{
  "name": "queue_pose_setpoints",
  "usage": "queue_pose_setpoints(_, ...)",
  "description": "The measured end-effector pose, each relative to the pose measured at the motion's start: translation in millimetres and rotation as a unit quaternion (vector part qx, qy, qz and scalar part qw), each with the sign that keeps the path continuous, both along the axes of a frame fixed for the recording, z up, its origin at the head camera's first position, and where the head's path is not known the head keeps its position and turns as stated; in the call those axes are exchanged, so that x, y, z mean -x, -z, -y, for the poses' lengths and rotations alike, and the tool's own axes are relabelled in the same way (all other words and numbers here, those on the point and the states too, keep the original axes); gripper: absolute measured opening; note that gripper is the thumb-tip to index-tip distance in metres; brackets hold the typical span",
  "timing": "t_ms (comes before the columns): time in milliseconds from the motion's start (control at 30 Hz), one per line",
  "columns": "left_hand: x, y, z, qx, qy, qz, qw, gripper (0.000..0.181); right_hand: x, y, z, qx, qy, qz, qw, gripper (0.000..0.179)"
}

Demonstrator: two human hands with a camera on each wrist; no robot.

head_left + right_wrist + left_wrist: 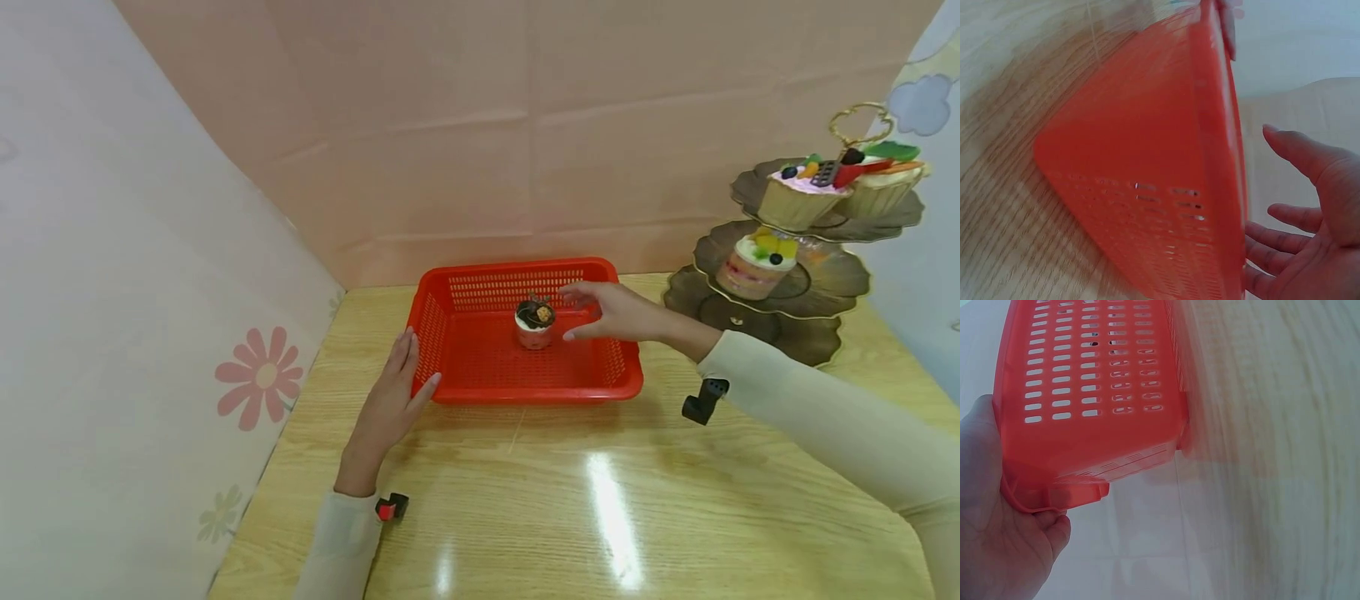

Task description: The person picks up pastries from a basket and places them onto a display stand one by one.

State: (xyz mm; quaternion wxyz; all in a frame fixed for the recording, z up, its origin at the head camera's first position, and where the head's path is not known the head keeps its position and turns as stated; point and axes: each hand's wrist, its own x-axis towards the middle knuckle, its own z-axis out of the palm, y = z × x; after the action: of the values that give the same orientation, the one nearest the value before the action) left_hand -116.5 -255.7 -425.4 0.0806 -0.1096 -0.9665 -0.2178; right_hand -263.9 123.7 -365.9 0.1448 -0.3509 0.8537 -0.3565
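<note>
A red plastic basket (487, 395) with slotted walls sits on the wooden table. Inside it stands a small cup cake (534, 327) with a pinkish base, white cream and a dark chocolate-like top. My left hand (386, 408) rests against the basket's near left corner, its fingers mostly straight along the left rim and its thumb at the front rim. My right hand (611, 311) hovers over the basket's right part, thumb and fingers spread towards the cake with a gap before it. In the right wrist view the basket wall (1129, 125) hides the cake.
A tiered dark stand (828, 279) with gold edges rises at the right, close to my right forearm. It carries a fruit-topped cup cake (752, 271) on the middle tier and two cupcakes (802, 200) on top. A pink backdrop (450, 150) hangs behind the basket.
</note>
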Motion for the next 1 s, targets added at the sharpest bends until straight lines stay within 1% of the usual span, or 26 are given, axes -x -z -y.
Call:
queue_pose_setpoints(233,0.6,0.8,0.5,-0.001,0.002,-0.005,1.0000,0.079,13.9,7.8,5.0,-0.011,-0.001,0.000,0.9999,0.087)
queue_pose_setpoints(400,1.7,2.1,1.6,-0.006,0.005,-0.001,1.0000,0.080,19.4,11.9,11.4,-0.031,-0.008,-0.003,0.9995,0.088)
queue_pose_setpoints(600,3.6,1.9,2.1,-0.007,0.006,-0.005,0.9999,0.081,25.7,15.0,22.3,-0.032,-0.009,-0.008,0.9994,0.087)
queue_pose_setpoints(800,5.4,3.6,2.0,-0.004,0.005,-0.004,1.0000,0.082,29.1,21.5,31.0,-0.051,0.008,0.009,0.9986,0.089)
queue_pose_setpoints(1000,3.1,3.5,2.5,-0.008,0.004,-0.006,0.9999,0.083,31.8,28.7,40.7,-0.072,0.022,0.004,0.9971,0.089)
